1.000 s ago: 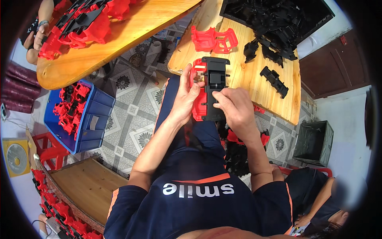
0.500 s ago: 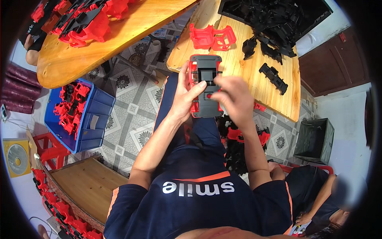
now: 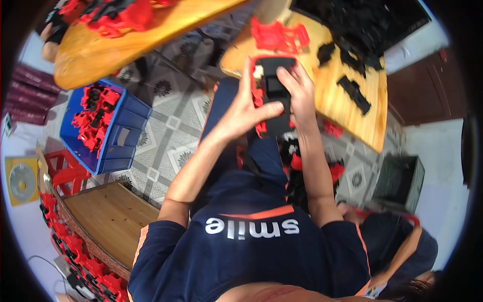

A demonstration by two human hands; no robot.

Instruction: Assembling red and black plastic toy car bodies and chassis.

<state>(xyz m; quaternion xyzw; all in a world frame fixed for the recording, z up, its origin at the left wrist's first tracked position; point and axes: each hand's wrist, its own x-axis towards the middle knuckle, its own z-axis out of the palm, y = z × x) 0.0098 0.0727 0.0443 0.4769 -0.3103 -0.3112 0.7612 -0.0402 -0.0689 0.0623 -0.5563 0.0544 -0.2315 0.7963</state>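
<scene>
A black plastic piece set in a red plastic frame [image 3: 274, 120] is held up in front of me, over my lap. My left hand [image 3: 244, 115] grips its left edge, the thumb lying across the black face. Around the right edge, my right hand [image 3: 303, 98] is closed too, its thumb on the upper part of the black face. The fingers behind the part are hidden. Just beyond it, an empty red plastic frame [image 3: 279, 36] lies on the wooden table [image 3: 370, 132]. A loose black plastic piece [image 3: 354, 94] rests to the right on the same table.
Black pieces [image 3: 354, 35] heap in a dark tray at the far right. At left stand a blue crate [image 3: 113, 143] of red-black parts and another wooden table [image 3: 75, 68] with more. A dark box [image 3: 397, 181] sits on the right; a person's arm [image 3: 402, 254] shows lower right.
My right hand, blurred above the part before, now grips its right edge. The part has shifted slightly right in view. The whole view has moved a little.
</scene>
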